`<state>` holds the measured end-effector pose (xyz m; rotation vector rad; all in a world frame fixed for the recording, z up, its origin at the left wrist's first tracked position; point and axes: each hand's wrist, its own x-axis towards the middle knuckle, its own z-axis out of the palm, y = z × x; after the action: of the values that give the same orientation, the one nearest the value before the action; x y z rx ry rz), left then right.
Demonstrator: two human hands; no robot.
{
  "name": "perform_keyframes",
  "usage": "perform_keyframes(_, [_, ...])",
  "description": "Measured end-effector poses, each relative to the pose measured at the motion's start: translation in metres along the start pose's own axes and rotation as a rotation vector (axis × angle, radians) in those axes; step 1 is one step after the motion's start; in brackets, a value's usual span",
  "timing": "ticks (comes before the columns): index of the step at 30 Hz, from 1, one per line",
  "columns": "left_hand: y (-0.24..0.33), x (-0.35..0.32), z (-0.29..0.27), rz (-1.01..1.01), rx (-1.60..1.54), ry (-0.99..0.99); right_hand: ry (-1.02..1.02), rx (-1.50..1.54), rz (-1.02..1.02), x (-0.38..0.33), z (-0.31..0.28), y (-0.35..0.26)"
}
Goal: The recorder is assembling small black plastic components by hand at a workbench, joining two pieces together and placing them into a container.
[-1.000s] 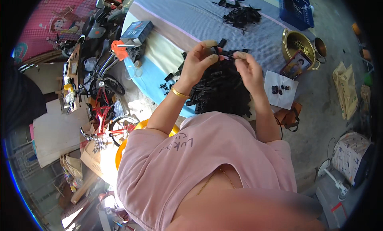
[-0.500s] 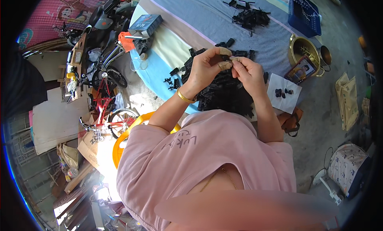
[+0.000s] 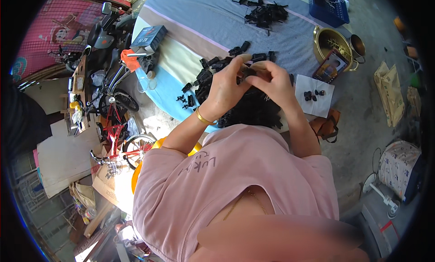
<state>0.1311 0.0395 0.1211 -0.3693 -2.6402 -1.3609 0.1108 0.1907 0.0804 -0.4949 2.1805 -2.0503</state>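
Both hands meet over the near part of the cloth-covered table. The fingers of my left hand (image 3: 223, 91) curl round a small black plastic part (image 3: 248, 72), and the fingers of my right hand (image 3: 278, 84) close on it from the other side. The fingers partly hide the part, so its exact kind does not show. Tape or bandage wraps some fingertips. Beneath the hands lies a large heap of black plastic parts (image 3: 254, 110), reaching back to my body. Several tiny black pieces (image 3: 185, 100) lie left of the heap.
Farther back is another black pile (image 3: 267, 15). On the right are a blue basket (image 3: 330, 16), a brass pot (image 3: 317, 43) with a phone (image 3: 331, 66) leaning on it, and white paper (image 3: 301, 105) bearing dark pieces. A blue box (image 3: 152, 37) sits at the left edge, near bicycles (image 3: 118, 130).
The whole view has shifted, so the table things sit farther left and higher. My hands have drawn closer together, the right fingers now bending over the part; the pale bit between the fingertips is hidden.
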Motion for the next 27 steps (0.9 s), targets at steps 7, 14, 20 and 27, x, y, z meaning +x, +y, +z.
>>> perform_keyframes(7, [0.005,0.007,-0.035,0.01,-0.394,-0.407,-0.156,0.291,0.023,-0.009,-0.03,-0.009])
perform_keyframes(14, [-0.021,0.0,-0.015,-0.449,-1.251,-0.609,-0.349,0.338,-0.06,0.0,-0.019,-0.018])
perform_keyframes(20, [-0.018,0.0,-0.01,-0.445,-0.997,-0.384,-0.084,0.335,-0.006,-0.008,-0.006,-0.011])
perform_keyframes(27, [-0.009,-0.006,-0.008,-0.283,-0.73,-0.03,-0.048,0.139,-0.011,-0.008,0.001,-0.008])
